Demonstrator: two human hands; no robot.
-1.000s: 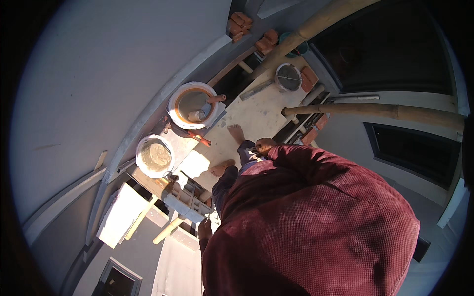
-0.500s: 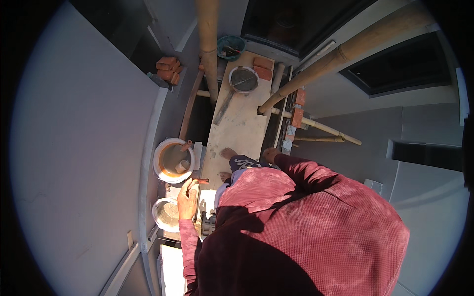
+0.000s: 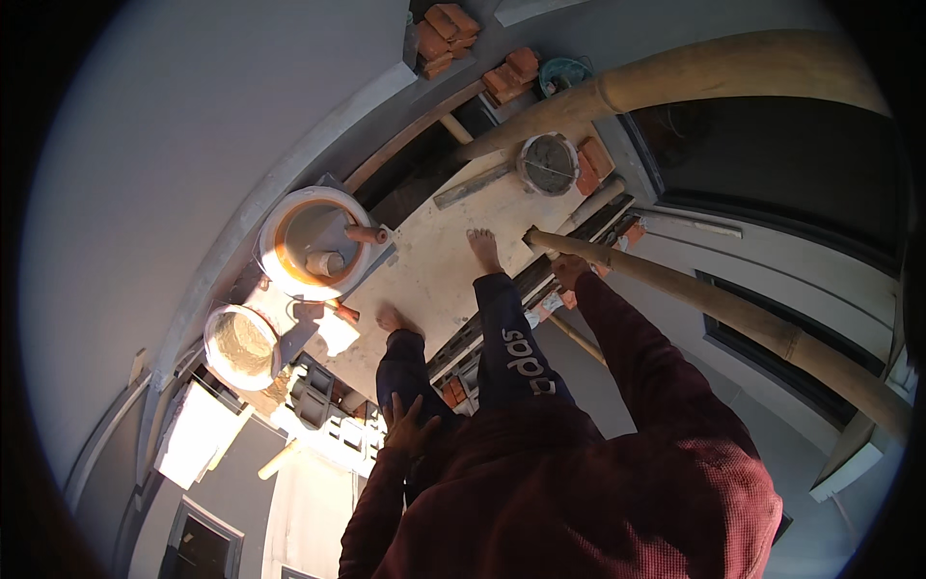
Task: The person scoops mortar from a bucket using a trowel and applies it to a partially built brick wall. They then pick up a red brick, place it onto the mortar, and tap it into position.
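My left hand (image 3: 409, 429) is open, fingers spread, beside my dark trouser leg (image 3: 403, 372). My right hand (image 3: 569, 270) is at the right, just under a slanting bamboo pole (image 3: 714, 309), its fingers curled; what they hold is hidden. My bare feet are on a pale board (image 3: 424, 251). At the left are a white-and-orange bucket (image 3: 289, 232) with grey liquid and a roller-like piece (image 3: 365, 234), a white bucket of mortar (image 3: 236, 343), and a red-handled tool (image 3: 347, 313). A round tub of grey mortar (image 3: 548, 164) sits at the board's far end.
Red bricks (image 3: 447, 37) are piled by the walls, more (image 3: 593, 164) beside the tub. A thick bamboo pole (image 3: 733, 72) crosses above. A teal basin (image 3: 565, 75) is behind. Hollow blocks (image 3: 311, 396) lie lower left. Dark gaps (image 3: 397, 193) edge the board; grey walls surround it.
My view has swung from half a second ago. My right hand has moved out from my leg toward the bamboo pole. My left hand has come back from the buckets to my leg.
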